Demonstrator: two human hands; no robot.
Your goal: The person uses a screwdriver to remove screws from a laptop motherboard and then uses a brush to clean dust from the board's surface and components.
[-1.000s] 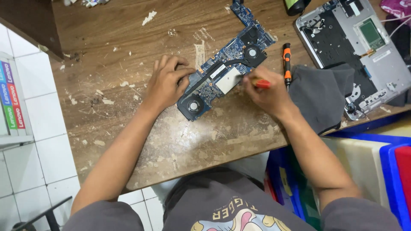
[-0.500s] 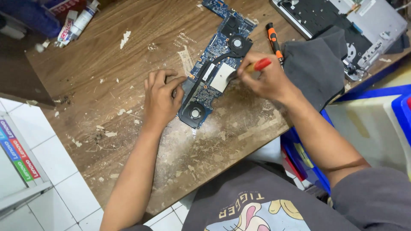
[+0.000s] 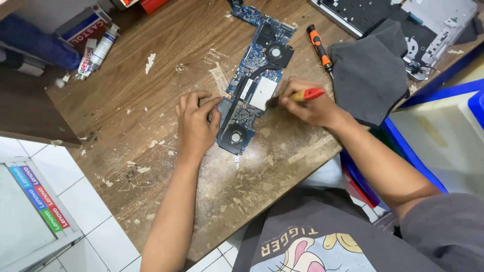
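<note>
A long blue board (image 3: 254, 83) lies slanted in the middle of a brown wooden table (image 3: 166, 70) that is scratched and flaked with pale chips. The board is flat and thin, with two round black fans, a dark bent pipe along it and a shiny grey square near its middle. The left hand (image 3: 195, 126) lies flat on the wood with its fingers spread, and the fingertips press on the board's left edge, so it grasps nothing. The right hand (image 3: 313, 105) is curled tight around a small brush (image 3: 297, 95) with a red and yellow handle, and the dark bristle tip touches the board just beside the grey square. An orange and black screwdriver (image 3: 319, 48) lies on the table near the board's top end. Beside it sits a soft, crumpled grey cloth (image 3: 370, 70), partly over an open grey laptop shell (image 3: 428, 22). Two small white tubes (image 3: 98, 50) lie at the far left of the table.
</note>
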